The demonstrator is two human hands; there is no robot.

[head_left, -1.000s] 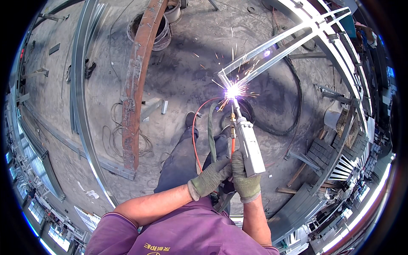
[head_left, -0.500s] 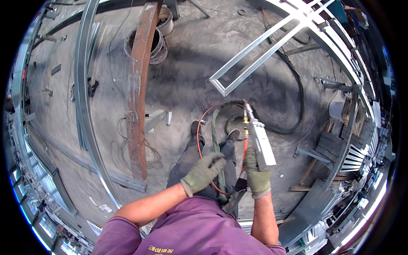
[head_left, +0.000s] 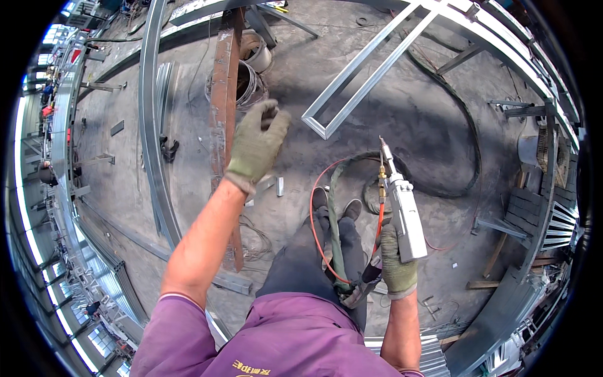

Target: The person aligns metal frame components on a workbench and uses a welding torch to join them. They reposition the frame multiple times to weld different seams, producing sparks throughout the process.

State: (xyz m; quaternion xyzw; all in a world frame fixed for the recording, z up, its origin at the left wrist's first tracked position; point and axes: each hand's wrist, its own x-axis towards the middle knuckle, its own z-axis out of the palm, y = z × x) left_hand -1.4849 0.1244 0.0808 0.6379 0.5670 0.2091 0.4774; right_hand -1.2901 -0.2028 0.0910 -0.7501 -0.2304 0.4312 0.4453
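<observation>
My right hand [head_left: 397, 264], in a green work glove, grips the handle of a grey welding torch [head_left: 402, 207] whose nozzle points up and away from me. No sparks show at its tip. A red cable [head_left: 316, 232] and a thick black hose [head_left: 465, 163] run from the torch across the floor. My left hand [head_left: 256, 146], also gloved, is raised in the air with fingers apart and holds nothing. It hovers over a rusty steel beam [head_left: 225, 100]. A grey rectangular tube frame [head_left: 352, 81] lies ahead of the torch tip.
I stand on a concrete workshop floor, my shoes [head_left: 336, 204] below me. Long galvanised steel sections [head_left: 149, 125] curve along the left. Wire coils [head_left: 248, 85] lie near the beam's far end. Metal stands and stacked parts [head_left: 534, 220] crowd the right side.
The welding arc and sparks have stopped and the torch has pulled back from the frame. My left hand let go of the torch and rose up to the left.
</observation>
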